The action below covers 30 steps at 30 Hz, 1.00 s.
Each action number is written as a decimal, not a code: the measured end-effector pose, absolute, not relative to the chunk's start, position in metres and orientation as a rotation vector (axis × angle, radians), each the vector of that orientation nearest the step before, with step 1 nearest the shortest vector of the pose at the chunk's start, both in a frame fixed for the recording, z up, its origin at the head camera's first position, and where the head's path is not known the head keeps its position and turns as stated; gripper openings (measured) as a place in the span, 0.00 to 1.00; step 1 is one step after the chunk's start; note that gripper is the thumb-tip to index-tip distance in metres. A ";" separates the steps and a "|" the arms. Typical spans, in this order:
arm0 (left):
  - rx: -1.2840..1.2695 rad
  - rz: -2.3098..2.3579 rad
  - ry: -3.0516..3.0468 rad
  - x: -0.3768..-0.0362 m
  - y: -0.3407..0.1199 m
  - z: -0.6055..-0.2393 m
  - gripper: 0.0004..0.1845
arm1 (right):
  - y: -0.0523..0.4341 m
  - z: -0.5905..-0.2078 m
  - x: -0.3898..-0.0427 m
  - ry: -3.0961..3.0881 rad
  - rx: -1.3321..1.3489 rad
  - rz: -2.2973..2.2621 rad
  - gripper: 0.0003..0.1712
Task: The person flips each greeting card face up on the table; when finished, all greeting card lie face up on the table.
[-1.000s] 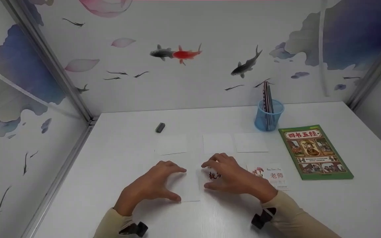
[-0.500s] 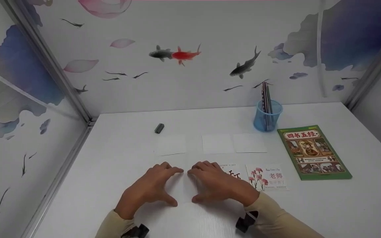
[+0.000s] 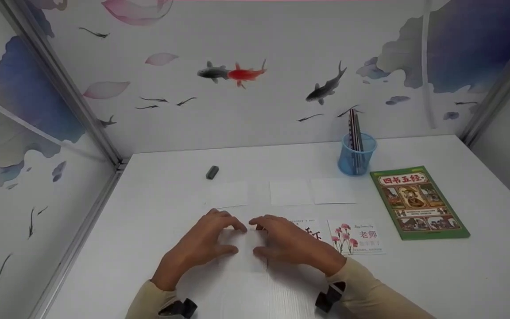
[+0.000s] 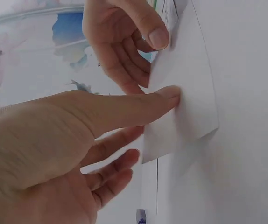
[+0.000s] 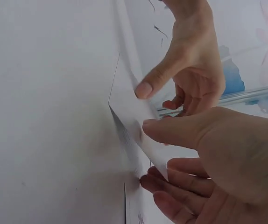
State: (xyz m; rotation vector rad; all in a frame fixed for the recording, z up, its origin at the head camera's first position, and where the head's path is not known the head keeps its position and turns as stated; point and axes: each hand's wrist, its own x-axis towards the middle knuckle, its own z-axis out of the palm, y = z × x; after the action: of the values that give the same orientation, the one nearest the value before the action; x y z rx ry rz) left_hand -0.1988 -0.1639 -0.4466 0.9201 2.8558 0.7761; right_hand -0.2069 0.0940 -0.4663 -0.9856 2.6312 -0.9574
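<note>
A blank white card point(image 3: 247, 253) lies near the front of the white table point(image 3: 414, 283), between my two hands. My left hand point(image 3: 204, 246) pinches its left side, with the thumb on top and the fingers underneath. My right hand point(image 3: 286, 243) pinches its right side the same way. The left wrist view shows the card point(image 4: 192, 93) bent up off the table under my left thumb point(image 4: 169, 94), and my right hand point(image 4: 124, 42) grips the far edge. In the right wrist view the card point(image 5: 127, 105) is raised between both thumbs.
Three blank white cards point(image 3: 290, 192) lie in a row behind my hands. To the right lie a card with black characters point(image 3: 311, 230) and a flower card point(image 3: 356, 236), then a green book point(image 3: 418, 202). A blue pen cup point(image 3: 357, 155) and a grey eraser point(image 3: 212, 172) stand further back.
My right hand has moved left, off the card with black characters and onto the blank white card. Both thumbs have drawn in and the card has lifted from the table.
</note>
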 end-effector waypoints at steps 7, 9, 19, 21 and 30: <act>0.937 0.947 2.966 -0.203 -0.154 -0.451 0.13 | 0.093 -0.461 -0.210 2.645 -0.939 -1.346 0.28; 0.901 1.057 2.919 -0.202 -0.151 -0.449 0.10 | 0.092 -0.458 -0.210 2.636 -0.892 -1.500 0.27; 0.645 1.591 2.303 -0.201 -0.148 -0.447 0.26 | 0.088 -0.451 -0.208 2.662 -0.997 -1.625 0.18; 0.641 1.610 2.240 -0.202 -0.151 -0.450 0.27 | 0.089 -0.452 -0.209 2.708 -1.049 -1.562 0.20; 0.503 1.690 2.254 -0.205 -0.151 -0.456 0.37 | 0.099 -0.454 -0.214 2.973 -0.708 -1.253 0.31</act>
State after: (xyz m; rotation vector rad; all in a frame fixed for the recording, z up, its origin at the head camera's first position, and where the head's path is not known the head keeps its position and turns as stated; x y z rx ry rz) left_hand -0.2045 -0.1507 -0.4562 0.5029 2.2536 1.6905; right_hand -0.2138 0.0992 -0.4543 -0.7081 2.9727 -1.2532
